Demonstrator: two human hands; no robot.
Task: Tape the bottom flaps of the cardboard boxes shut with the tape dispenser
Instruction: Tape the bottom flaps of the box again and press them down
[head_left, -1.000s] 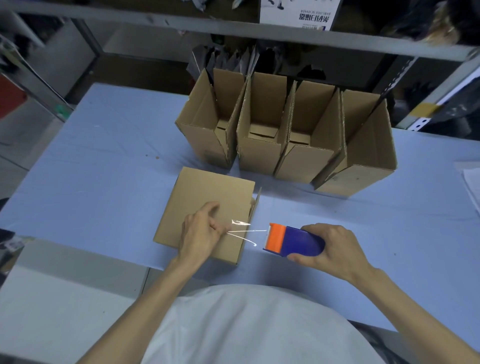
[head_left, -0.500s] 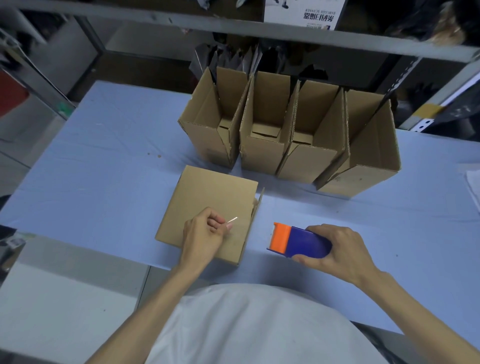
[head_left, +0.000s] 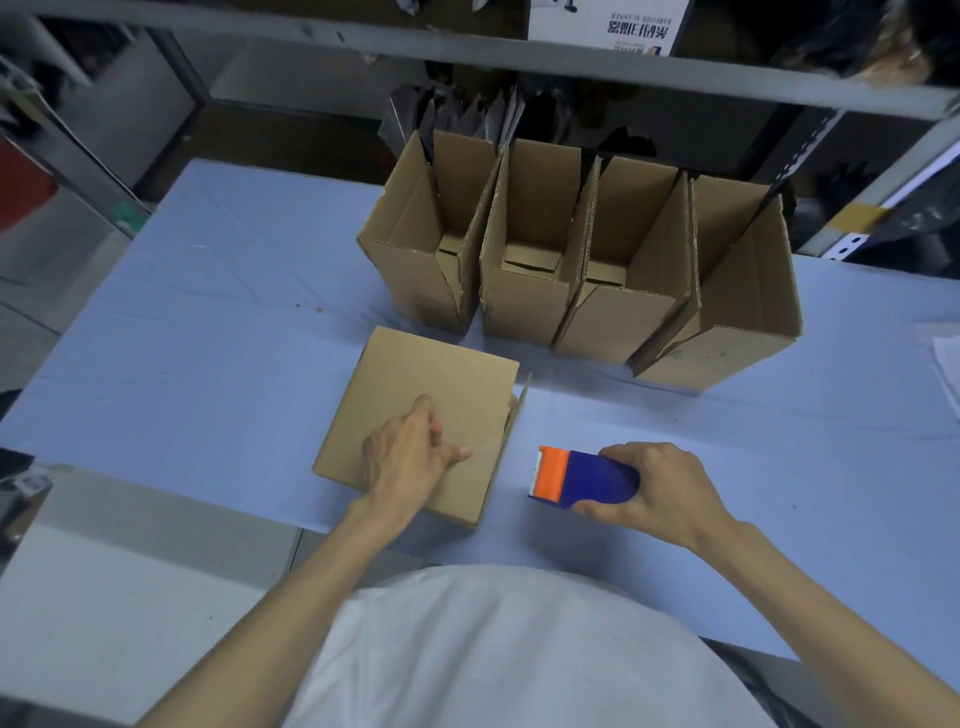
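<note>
On the blue table, the nearest cardboard box lies bottom-side up close to the front edge, one flap sticking up along its right side. The left hand rests flat on that upturned bottom near its front right corner, fingers loosely curled and pressing on the cardboard, gripping nothing. Just right of this box, apart from it, the right hand is wrapped around the blue body of the tape dispenser, whose orange head points back toward the box. Behind the box, four open boxes stand side by side in a row, touching one another, the rightmost tilted. A grey shelf rail runs above that row.
</note>
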